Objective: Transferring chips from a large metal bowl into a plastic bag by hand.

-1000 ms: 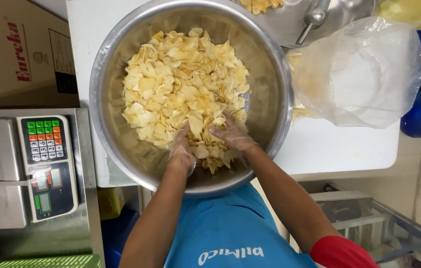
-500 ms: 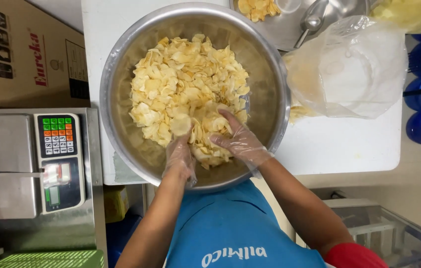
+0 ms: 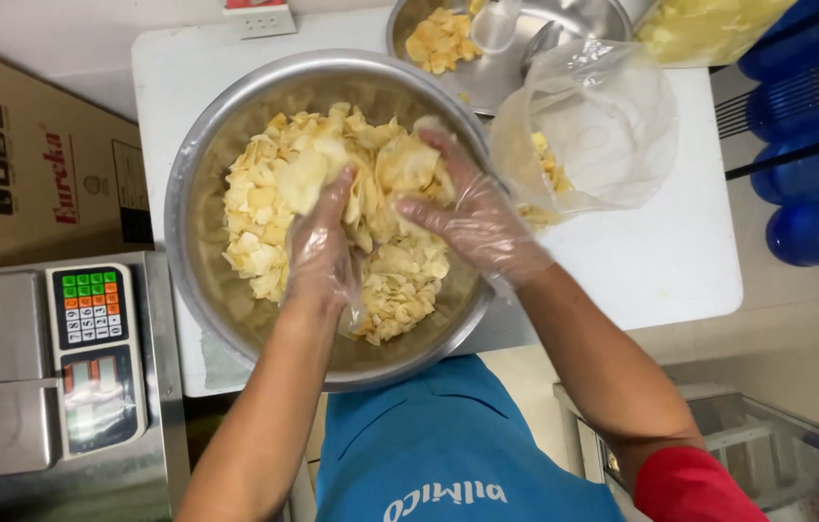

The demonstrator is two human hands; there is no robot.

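The chips (image 3: 332,232) lie heaped in the big steel bowl (image 3: 199,280) at the near-left part of the white desk (image 3: 660,261), thick toward the far side and thinner near the body. Both hands are in the pile and lift a share of it between them. To do this well, the hands should scoop from under the heap, not squeeze from the sides, since thin chips of this kind probably snap under pressure; a loose, cupped hold and a low lift over the middle of the bowl would keep pieces from falling over the rim.

The left hand (image 3: 317,246) wears a clear plastic glove, fingers pointing far and partly spread, with a broad chip resting on the fingertips. The right hand (image 3: 472,222), also gloved, comes in from the right with the palm turned toward the left hand and the fingers curled around a clump of chips. The two hands face each other, close but not pressed together, chips between them. Both forearms run up from the near edge, the right one bent more at the wrist.

Just right of the bowl stands an open clear plastic bag (image 3: 603,135) with a few chips inside. Beyond it is a smaller steel bowl (image 3: 578,24) with more chips. A weighing scale (image 3: 90,358) sits at the near left beside a cardboard box (image 3: 32,164)
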